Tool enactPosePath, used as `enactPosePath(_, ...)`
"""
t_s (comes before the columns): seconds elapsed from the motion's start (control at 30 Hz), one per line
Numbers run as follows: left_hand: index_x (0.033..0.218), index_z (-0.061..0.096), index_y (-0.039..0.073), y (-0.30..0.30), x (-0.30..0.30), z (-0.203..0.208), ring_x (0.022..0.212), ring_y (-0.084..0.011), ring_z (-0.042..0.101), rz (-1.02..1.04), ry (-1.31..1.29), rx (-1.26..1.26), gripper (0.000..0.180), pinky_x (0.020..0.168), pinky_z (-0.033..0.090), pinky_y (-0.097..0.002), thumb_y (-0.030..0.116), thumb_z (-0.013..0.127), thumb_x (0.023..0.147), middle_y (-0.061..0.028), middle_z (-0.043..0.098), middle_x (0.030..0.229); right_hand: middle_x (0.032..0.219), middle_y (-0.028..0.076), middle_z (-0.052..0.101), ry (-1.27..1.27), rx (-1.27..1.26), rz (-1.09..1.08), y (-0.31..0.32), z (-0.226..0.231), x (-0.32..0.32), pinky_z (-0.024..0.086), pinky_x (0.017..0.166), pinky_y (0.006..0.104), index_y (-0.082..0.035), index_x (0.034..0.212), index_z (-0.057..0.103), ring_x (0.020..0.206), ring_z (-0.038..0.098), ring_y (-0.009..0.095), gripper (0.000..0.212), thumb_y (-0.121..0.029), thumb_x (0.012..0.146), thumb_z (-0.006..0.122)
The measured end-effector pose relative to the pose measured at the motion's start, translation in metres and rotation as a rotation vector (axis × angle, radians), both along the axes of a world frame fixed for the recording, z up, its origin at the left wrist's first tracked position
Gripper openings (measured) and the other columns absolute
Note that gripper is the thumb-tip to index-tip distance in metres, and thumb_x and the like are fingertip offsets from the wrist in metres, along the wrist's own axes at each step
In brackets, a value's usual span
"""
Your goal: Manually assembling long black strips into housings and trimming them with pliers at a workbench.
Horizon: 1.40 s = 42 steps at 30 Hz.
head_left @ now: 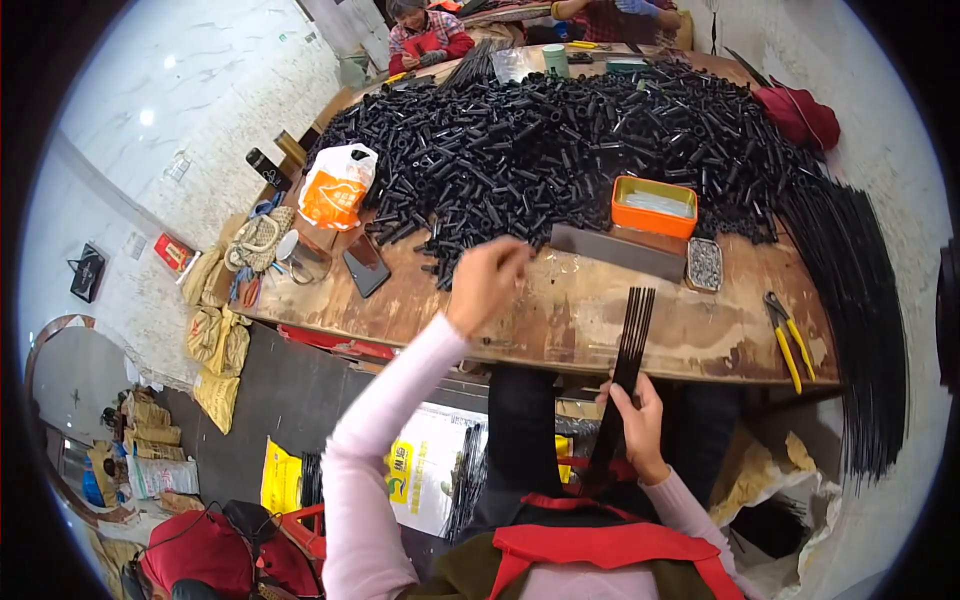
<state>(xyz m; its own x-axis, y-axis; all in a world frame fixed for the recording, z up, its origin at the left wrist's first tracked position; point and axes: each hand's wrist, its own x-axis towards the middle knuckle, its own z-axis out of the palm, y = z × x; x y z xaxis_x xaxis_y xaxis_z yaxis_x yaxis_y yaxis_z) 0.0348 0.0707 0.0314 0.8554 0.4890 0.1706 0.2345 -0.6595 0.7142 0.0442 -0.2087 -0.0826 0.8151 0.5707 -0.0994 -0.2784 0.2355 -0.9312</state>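
Observation:
My right hand (pixel 643 420) is closed round a bundle of thin black rods (pixel 632 345), held upright at the table's near edge with the tips fanned slightly apart. My left hand (pixel 488 284) is over the table by the near edge of a large heap of short black tubes (pixel 510 140). Its fingers are curled together and slightly blurred; whatever they hold, if anything, is too small to make out. A long grey metal bar (pixel 615 252) lies just right of my left hand. Beside it are an orange tin (pixel 654 225) with pale thin pieces and a small tray of tiny metal parts (pixel 704 265).
Yellow-handled pliers (pixel 790 345) lie at the right on the wooden table (pixel 560 325). Long black rods (pixel 855 300) hang over its right edge. A phone (pixel 366 266), a glass mug (pixel 300 256) and an orange-white bag (pixel 338 188) are left. Two people sit across the table.

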Motion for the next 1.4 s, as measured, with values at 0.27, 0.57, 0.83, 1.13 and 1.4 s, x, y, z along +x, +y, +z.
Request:
enactPosePath(0.27, 0.085, 0.072, 0.013, 0.156, 0.186, -0.037, 0.090, -0.0293, 0.067, -0.086, 0.209, 0.948, 0.018, 0.073, 0.055, -0.0406, 0.004, 0.064, 0.071, -0.0113, 0.070, 0.093, 0.093, 0.005, 0.064, 0.172, 0.081, 0.062, 0.001, 0.000, -0.001, 0.048, 0.078, 0.0243, 0.002, 0.113, 0.057, 0.083, 0.061, 0.011, 0.018, -0.002, 0.095, 0.057)
enactPosePath(0.57, 0.108, 0.048, 0.005, 0.127, 0.136, 0.026, 0.086, -0.0384, 0.065, -0.127, 0.021, 0.825, 0.033, 0.071, 0.052, -0.0458, 0.009, 0.062, 0.079, -0.0175, 0.067, 0.095, 0.090, 0.005, 0.062, 0.124, 0.058, 0.026, 0.001, -0.002, 0.008, 0.048, 0.075, 0.0255, 0.001, 0.113, 0.056, 0.079, 0.059, 0.012, 0.019, -0.005, 0.096, 0.056)
enactPosePath(0.83, 0.111, 0.060, 0.000, 0.095, 0.057, -0.039, 0.094, -0.0353, 0.066, -0.070, -0.062, 0.380, 0.030, 0.082, 0.050, -0.0401, 0.016, 0.067, 0.086, -0.0225, 0.067, 0.099, 0.089, 0.005, 0.061, 0.036, 0.070, 0.024, 0.003, -0.001, 0.001, 0.048, 0.074, 0.0263, 0.000, 0.114, 0.057, 0.078, 0.058, 0.012, 0.020, -0.009, 0.096, 0.056)
enactPosePath(1.13, 0.094, 0.074, 0.010, 0.098, 0.128, -0.041, 0.087, -0.0346, 0.070, 0.387, 0.203, 0.479, 0.039, 0.076, 0.055, -0.0444, 0.044, 0.077, 0.075, -0.0142, 0.072, 0.093, 0.091, 0.005, 0.063, 0.101, 0.071, -0.043, 0.006, -0.002, -0.005, 0.049, 0.077, 0.0262, 0.001, 0.113, 0.058, 0.081, 0.059, 0.011, 0.020, -0.010, 0.096, 0.059)
enactPosePath(1.4, 0.098, 0.072, 0.002, -0.038, 0.064, -0.009, 0.074, -0.0124, 0.067, -0.384, -0.110, -0.364, 0.024, 0.066, 0.052, -0.0244, 0.023, 0.073, 0.087, -0.0042, 0.071, 0.087, 0.090, 0.007, 0.063, 0.039, 0.066, 0.057, 0.001, -0.008, -0.015, 0.049, 0.073, 0.0276, 0.002, 0.113, 0.057, 0.078, 0.060, 0.014, 0.025, -0.019, 0.100, 0.051)
